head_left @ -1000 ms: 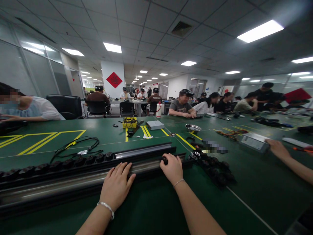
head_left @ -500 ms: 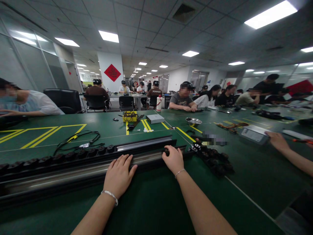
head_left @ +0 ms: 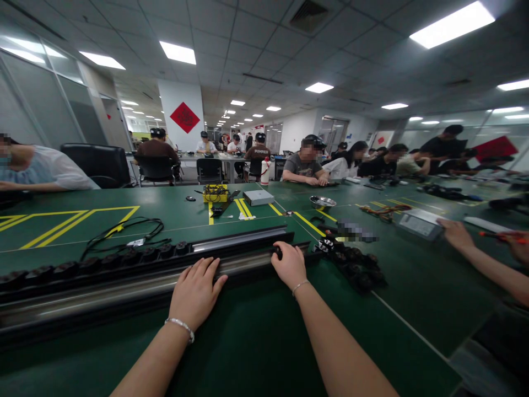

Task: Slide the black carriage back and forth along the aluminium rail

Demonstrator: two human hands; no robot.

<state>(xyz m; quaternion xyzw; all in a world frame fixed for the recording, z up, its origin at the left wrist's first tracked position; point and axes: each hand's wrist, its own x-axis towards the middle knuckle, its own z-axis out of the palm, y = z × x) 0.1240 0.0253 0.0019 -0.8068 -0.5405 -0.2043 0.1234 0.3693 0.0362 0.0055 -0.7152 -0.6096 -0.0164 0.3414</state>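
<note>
A long black channel (head_left: 111, 298) with a shiny metal strip inside runs across the green table, from the left edge to past my hands. My left hand (head_left: 196, 292) lies on it, palm down, with the fingers stretched out. Toward the channel's right end, my right hand (head_left: 290, 266) is closed on a small black part, pinched by thumb and fingers and mostly hidden. Just behind lies a second channel (head_left: 239, 237), with a row of black round pieces (head_left: 111, 262) along its left portion. To the right of my right hand is a pile of black round parts (head_left: 357, 267).
A yellow box of cables (head_left: 215, 194), a grey box (head_left: 259, 197) and a metal bowl (head_left: 323, 202) stand farther back. Loose black cable (head_left: 124, 234) lies at left. On the right, a co-worker's hand (head_left: 457, 236) touches a metal box (head_left: 420, 223); their other hand holds an orange-and-black tool.
The view has turned slightly, so the scene sits a little farther left. Both my hands keep nearly the same places on the channel.
</note>
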